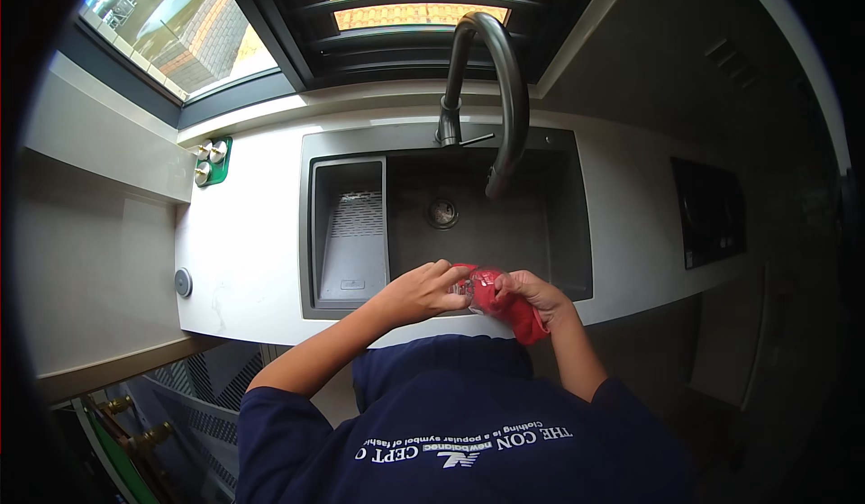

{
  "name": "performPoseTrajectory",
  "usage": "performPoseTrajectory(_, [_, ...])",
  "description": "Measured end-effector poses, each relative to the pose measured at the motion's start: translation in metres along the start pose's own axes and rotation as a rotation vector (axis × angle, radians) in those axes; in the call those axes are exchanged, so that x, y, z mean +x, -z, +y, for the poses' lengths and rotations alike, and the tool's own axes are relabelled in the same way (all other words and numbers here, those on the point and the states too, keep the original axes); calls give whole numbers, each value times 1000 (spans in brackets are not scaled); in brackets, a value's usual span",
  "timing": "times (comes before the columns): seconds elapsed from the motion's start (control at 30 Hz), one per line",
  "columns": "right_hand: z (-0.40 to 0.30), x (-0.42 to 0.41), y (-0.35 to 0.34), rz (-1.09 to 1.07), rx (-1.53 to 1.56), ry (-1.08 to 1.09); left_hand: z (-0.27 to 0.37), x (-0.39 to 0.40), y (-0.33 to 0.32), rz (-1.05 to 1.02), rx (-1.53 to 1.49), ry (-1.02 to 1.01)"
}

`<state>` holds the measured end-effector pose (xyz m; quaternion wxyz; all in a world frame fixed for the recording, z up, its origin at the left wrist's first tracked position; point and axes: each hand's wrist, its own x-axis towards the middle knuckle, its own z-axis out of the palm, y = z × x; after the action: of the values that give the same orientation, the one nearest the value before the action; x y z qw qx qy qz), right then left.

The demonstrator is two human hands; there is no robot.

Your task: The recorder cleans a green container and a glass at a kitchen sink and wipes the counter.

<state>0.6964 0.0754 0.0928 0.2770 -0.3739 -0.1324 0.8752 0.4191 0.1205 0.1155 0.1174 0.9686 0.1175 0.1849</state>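
Both of my hands are at the front edge of the dark sink, near its middle. Between them is a clear glass or plastic vessel [463, 288], largely hidden by my fingers, with a red cloth [497, 296] against it. My left hand [427, 291] grips the vessel from the left side. On the right, my right hand [534, 293] pinches the red cloth, whose loose end hangs over the counter's front edge. The vessel's exact kind cannot be told.
The sink [582, 234] holds a grey colander tray [353, 261] at its left. A curved dark faucet [515, 92] arches over the basin. Small metal-topped items stand on a green tray [221, 174] at the back left. A dark cooktop [709, 213] lies at the right.
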Motion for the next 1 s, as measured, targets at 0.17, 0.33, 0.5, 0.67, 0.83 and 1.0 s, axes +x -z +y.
performPoseTrajectory(0.17, [-1,2,-8,9,61,56,21,9,9,-22,-1326,1109])
performPoseTrajectory(0.33, [1,4,-11,3,-140,103,5,0,-3,-118,-1571,1234])
performPoseTrajectory(0.5, [-3,-1,-15,-22,-275,53,9,2,10,-157,-940,852])
performPoseTrajectory(0.67, [3,1,-8,-28,-9,-16,8,-6,-8,-70,-339,436])
performPoseTrajectory(0.83, [6,1,-5,22,14,18,1,-6,-1,-51,26,110])
performPoseTrajectory(1.0, [6,6,-8,11,4,44,14,9,17,51,-1024,849])
